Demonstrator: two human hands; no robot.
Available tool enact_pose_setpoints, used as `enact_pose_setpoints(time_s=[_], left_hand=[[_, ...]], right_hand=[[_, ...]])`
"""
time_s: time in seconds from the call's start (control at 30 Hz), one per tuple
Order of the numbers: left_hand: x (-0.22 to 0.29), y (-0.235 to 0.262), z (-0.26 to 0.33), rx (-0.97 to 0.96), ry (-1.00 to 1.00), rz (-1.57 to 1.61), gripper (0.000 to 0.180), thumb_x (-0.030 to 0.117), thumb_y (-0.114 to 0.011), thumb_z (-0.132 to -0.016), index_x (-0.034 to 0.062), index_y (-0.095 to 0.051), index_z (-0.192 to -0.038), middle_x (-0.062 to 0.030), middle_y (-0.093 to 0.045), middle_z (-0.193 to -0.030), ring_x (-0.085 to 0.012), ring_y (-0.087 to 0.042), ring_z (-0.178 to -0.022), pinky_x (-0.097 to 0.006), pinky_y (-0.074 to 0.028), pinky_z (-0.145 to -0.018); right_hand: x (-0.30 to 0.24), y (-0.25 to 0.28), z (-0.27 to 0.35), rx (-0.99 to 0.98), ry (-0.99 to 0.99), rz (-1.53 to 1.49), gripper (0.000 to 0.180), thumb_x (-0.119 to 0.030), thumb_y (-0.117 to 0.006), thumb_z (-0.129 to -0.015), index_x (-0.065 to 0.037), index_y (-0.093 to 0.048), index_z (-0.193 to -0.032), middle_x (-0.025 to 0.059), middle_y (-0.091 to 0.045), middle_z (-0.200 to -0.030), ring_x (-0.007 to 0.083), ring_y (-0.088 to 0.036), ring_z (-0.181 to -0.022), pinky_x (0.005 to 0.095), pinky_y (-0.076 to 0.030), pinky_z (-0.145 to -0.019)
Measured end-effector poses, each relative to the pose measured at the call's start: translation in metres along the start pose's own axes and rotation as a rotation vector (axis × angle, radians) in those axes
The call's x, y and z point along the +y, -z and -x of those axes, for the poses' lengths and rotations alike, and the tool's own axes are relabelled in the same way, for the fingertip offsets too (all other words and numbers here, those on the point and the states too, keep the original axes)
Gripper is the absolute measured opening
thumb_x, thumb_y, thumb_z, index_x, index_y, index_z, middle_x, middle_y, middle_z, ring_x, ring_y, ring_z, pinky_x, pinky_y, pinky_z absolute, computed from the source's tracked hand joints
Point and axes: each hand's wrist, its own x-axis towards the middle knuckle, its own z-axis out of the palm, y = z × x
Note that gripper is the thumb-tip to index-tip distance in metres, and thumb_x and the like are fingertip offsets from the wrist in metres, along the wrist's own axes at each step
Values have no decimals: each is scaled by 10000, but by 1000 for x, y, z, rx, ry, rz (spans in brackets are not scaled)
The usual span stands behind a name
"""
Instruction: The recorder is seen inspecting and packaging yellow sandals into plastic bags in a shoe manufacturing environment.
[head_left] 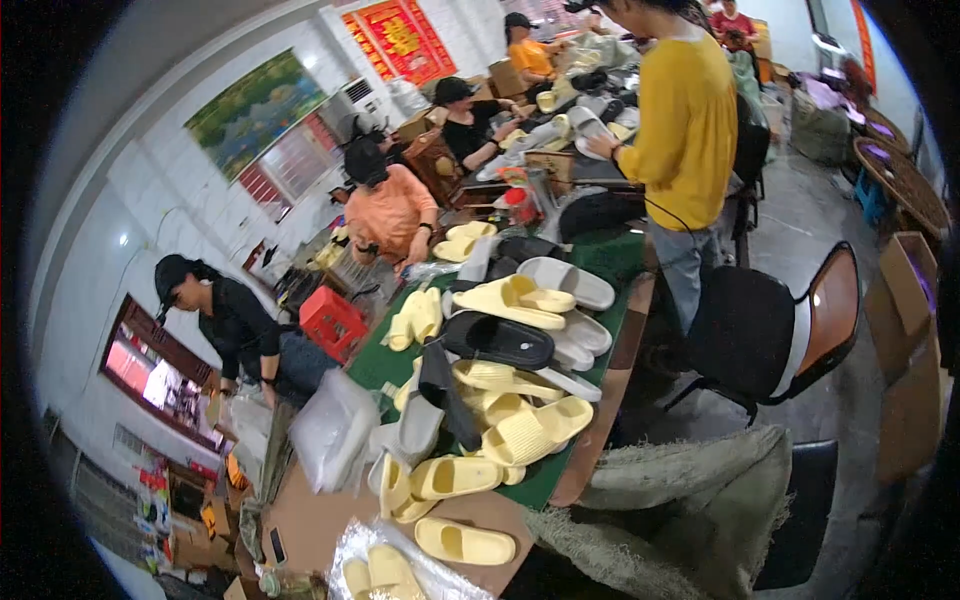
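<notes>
Neither of your hands shows in the head view, so I cannot tell whether they are spread, closed or pinching anything. The work before you is the heap of slippers (505, 400) on the green-topped bench (610, 262).

Taking the black slipper (497, 340) as the landmark: pale yellow slippers are stacked loosely on every side of it, with grey ones (565, 283) just beyond it and a grey one (420, 425) leaning upright nearer to you. Nearest you, one yellow slipper (465, 541) lies on the brown card, touching a clear plastic bag (385, 570) that holds two more.

Risks, in my judgement:
- The heap has no order. Reach into it blind and you may pair mismatched slippers, or set the upper ones sliding.
- The slippers on the aisle side of the black slipper sit close to the bench edge (600, 405); a nudge could send them to the floor beside the black chair (760, 330).
- The loose bags (330, 425) toward the wall could slip off or foul a pick-up.
- The person in the yellow top (685, 120) stands close in the aisle, well beyond the black slipper; a fallen slipper there is a trip hazard.
</notes>
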Motion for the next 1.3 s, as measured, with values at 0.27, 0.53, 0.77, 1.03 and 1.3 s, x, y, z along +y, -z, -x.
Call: enact_pose_setpoints(time_s=[0.27, 0.53, 0.77, 1.03, 1.3], left_hand=[[-21, -56, -23, -37, -27, -23, 830, 737, -639, -698, 83, -683, -1206, -186, -701, -1128, -330, -655, -1091, -591, -384, -1034], [-32, -101, 2, 14, 20, 65, 837, 748, -622, -708, 95, -671, -1229, -171, -700, -1142, -316, -651, -1100, -600, -377, -1032], [-6, -119, 15, 93, 72, 170, 843, 757, -607, -717, 105, -660, -1248, -157, -698, -1155, -303, -647, -1107, -608, -372, -1030], [19, -163, 80, 95, 192, 257, 850, 767, -591, -727, 116, -648, -1271, -142, -697, -1169, -289, -642, -1115, -617, -366, -1028], [64, -215, 153, 103, 346, 334, 857, 777, -574, -737, 128, -635, -1294, -127, -695, -1184, -274, -638, -1123, -625, -359, -1026]], right_hand=[[4, -65, -10, -62, -117, -151, 525, -365, -582, -962, -183, -462, -1440, 61, -473, -1430, 280, -447, -1304, 587, -269, -1096], [-11, -56, -11, -89, -145, -177, 531, -379, -586, -958, -173, -469, -1433, 67, -492, -1408, 280, -463, -1289, 579, -291, -1084], [-20, -1, -19, -88, -144, -170, 537, -391, -590, -954, -165, -475, -1427, 72, -509, -1389, 280, -477, -1275, 572, -309, -1074], [-20, 22, -10, -191, -167, -173, 544, -405, -594, -950, -154, -482, -1420, 78, -528, -1367, 280, -494, -1260, 563, -331, -1062], [-16, 55, -7, -312, -176, -165, 553, -420, -598, -946, -144, -489, -1413, 83, -547, -1345, 279, -510, -1244, 555, -352, -1051]])
